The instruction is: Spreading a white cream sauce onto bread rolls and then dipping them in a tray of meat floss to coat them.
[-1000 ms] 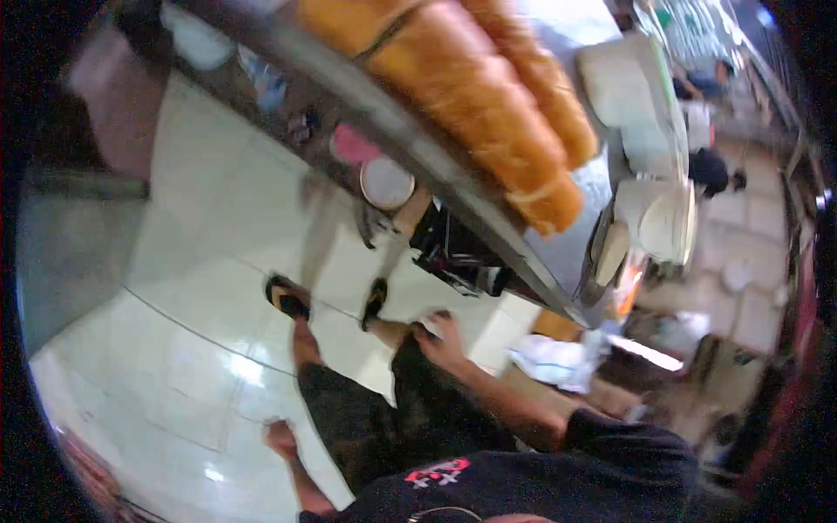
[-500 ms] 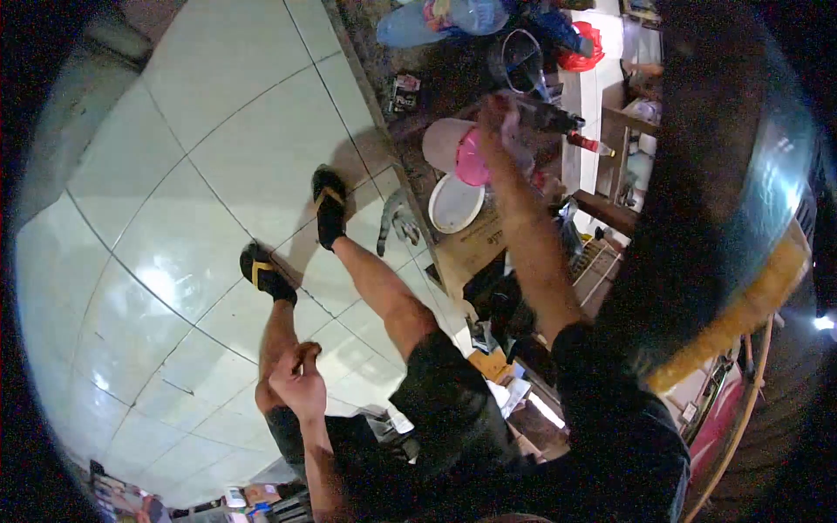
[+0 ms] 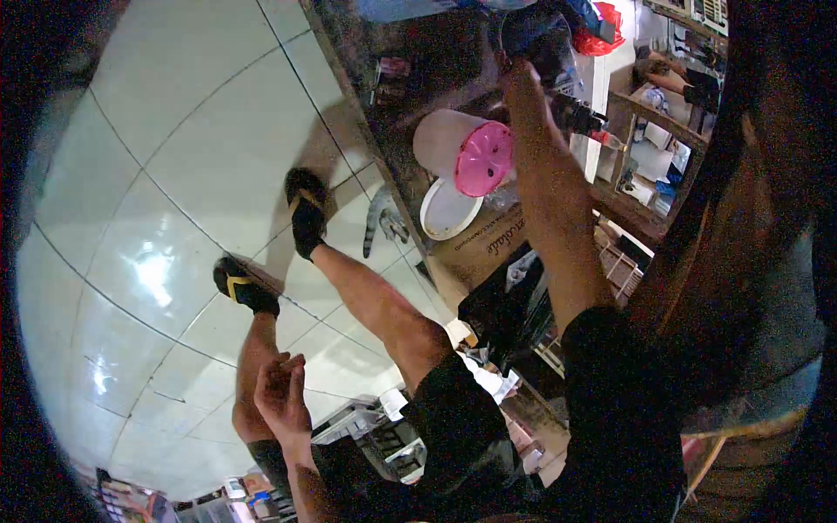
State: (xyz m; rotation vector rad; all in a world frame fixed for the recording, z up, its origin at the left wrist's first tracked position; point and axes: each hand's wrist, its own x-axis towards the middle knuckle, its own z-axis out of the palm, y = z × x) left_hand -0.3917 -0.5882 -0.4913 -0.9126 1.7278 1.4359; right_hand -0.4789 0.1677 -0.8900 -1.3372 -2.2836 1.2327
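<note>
Tiled floor (image 3: 227,157), right arm (image 3: 554,183) outstretched

Single head-worn fisheye; looking down

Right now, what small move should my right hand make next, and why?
I would perhaps bring the right hand gently against the dark round container and feel for its rim: the hand appears close beside it, but in this dim spot I cannot tell whether they touch. The left hand is well apart from it.
</note>
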